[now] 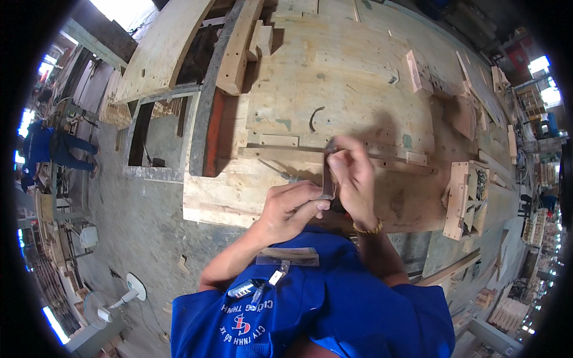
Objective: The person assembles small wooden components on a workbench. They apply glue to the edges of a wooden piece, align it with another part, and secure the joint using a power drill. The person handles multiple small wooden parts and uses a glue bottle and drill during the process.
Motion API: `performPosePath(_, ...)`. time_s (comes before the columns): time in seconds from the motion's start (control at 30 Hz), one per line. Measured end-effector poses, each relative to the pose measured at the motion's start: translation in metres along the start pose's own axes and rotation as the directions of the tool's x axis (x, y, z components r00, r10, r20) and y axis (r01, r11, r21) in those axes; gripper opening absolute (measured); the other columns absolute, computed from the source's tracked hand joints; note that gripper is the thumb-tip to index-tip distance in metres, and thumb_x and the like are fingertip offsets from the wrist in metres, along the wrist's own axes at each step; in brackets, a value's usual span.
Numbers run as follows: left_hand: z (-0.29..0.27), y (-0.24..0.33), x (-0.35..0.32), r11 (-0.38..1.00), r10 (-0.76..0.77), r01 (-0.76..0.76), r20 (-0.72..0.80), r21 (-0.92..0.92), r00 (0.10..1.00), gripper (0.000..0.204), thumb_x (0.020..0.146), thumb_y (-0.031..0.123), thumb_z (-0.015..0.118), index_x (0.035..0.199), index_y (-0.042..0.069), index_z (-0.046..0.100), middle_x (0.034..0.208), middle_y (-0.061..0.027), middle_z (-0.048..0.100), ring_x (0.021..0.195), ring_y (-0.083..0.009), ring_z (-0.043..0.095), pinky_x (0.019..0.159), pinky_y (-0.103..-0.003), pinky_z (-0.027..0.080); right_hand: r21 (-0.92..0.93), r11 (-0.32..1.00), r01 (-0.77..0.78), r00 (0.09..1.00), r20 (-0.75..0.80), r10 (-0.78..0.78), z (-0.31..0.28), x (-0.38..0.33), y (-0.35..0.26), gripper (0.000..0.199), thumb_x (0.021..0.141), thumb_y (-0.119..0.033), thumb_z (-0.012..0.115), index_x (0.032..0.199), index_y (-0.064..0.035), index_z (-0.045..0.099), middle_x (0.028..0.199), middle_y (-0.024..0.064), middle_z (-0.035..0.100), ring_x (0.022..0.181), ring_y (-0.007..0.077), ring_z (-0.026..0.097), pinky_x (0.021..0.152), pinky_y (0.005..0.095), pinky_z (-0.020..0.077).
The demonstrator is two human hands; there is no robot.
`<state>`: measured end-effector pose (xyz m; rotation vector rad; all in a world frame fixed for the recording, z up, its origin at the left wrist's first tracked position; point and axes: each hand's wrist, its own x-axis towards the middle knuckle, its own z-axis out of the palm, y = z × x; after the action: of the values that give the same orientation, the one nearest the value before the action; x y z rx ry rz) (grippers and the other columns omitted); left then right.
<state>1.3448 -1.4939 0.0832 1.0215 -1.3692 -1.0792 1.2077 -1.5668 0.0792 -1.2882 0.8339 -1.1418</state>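
Observation:
Close to my body, over the near edge of a plywood-topped workbench (358, 107), I hold a thin, dark brown strip (326, 179) that looks like folded sandpaper. My left hand (290, 206) pinches its lower end between thumb and fingers. Higher up, the fingers of my right hand (353, 173) close on its other end, with a beaded bracelet at that wrist. Under the hands, a long wooden batten (280, 154) lies across the bench. A slim tool (280, 170) rests just left of my fingers, partly hidden. Farther off lies a small curved dark strip (314, 119).
An orange-and-grey metal beam (213, 131) borders the bench on the left, with a thick timber (237, 59) beside it. On the right stand a wooden box (465, 200) holding small items and a wood block (419, 71). A fan (98, 307) and another person (57, 146) are at far left.

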Motion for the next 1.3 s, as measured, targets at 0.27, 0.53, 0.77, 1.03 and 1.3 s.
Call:
performPosePath(0.27, 0.001, 0.005, 0.001, 0.944, -0.227, 0.220, 0.002, -0.246, 0.974, 0.015, 0.093, 0.001, 0.045, 0.096, -0.005, 0.059, 0.077, -0.0067, 0.060, 0.069, -0.0118, 0.057, 0.064, -0.025, 0.047, -0.443, 0.750, 0.492, 0.870, 0.288, -0.401, -0.015, -0.020, -0.034, 0.031, 0.071, 0.002, 0.073, 0.100, -0.0020, 0.063, 0.095, 0.0094, 0.054, 0.076, 0.0150, 0.058, 0.060, 0.0269, 0.0479)
performPosePath(0.53, -0.001, 0.002, -0.004, 0.974, -0.218, 0.217, -0.008, -0.068, 0.976, 0.023, 0.089, -0.003, 0.047, 0.110, -0.006, 0.057, 0.090, -0.0112, 0.061, 0.084, -0.0171, 0.058, 0.077, -0.027, 0.046, -0.451, 0.865, 0.221, 0.972, 0.180, -0.154, -0.006, -0.034, -0.012, 0.022, 0.078, -0.004, 0.068, 0.100, -0.0036, 0.064, 0.097, 0.0096, 0.056, 0.077, 0.0176, 0.064, 0.065, 0.0282, 0.0520)
performPosePath(0.77, 0.004, -0.037, -0.028, 0.940, -0.297, 0.309, 0.103, -0.143, 0.949, 0.029, 0.093, 0.006, 0.045, 0.116, -0.009, 0.054, 0.105, -0.0129, 0.062, 0.098, -0.0168, 0.057, 0.088, -0.027, 0.044, -0.676, 0.638, 0.370, 0.912, 0.134, -0.388, -0.007, -0.065, 0.017, 0.015, 0.078, -0.006, 0.066, 0.092, -0.0064, 0.061, 0.096, 0.0080, 0.057, 0.083, 0.0230, 0.060, 0.071, 0.0320, 0.0508)
performPosePath(1.03, 0.030, -0.053, -0.077, 0.898, -0.437, 0.336, 0.675, 0.286, 0.594, 0.021, 0.087, 0.003, 0.050, 0.105, -0.002, 0.060, 0.091, -0.0067, 0.064, 0.089, -0.0147, 0.058, 0.080, -0.028, 0.044, -0.724, 0.665, -0.186, 0.858, -0.449, -0.249, 0.017, -0.220, 0.029, 0.022, 0.073, -0.003, 0.068, 0.089, -0.0046, 0.053, 0.092, 0.0098, 0.055, 0.080, 0.0296, 0.060, 0.065, 0.0364, 0.0510)
performPosePath(1.3, 0.133, -0.001, -0.185, 0.949, -0.276, -0.102, 0.943, 0.298, 0.184, 0.017, 0.087, 0.006, 0.051, 0.101, 0.000, 0.059, 0.082, -0.0153, 0.063, 0.077, -0.0268, 0.063, 0.069, -0.034, 0.048, -0.507, 0.738, -0.445, 0.560, -0.801, -0.212, 0.033, -0.411, 0.035, 0.014, 0.077, -0.009, 0.067, 0.088, -0.0050, 0.059, 0.093, 0.0099, 0.059, 0.077, 0.0298, 0.061, 0.064, 0.0375, 0.0505)
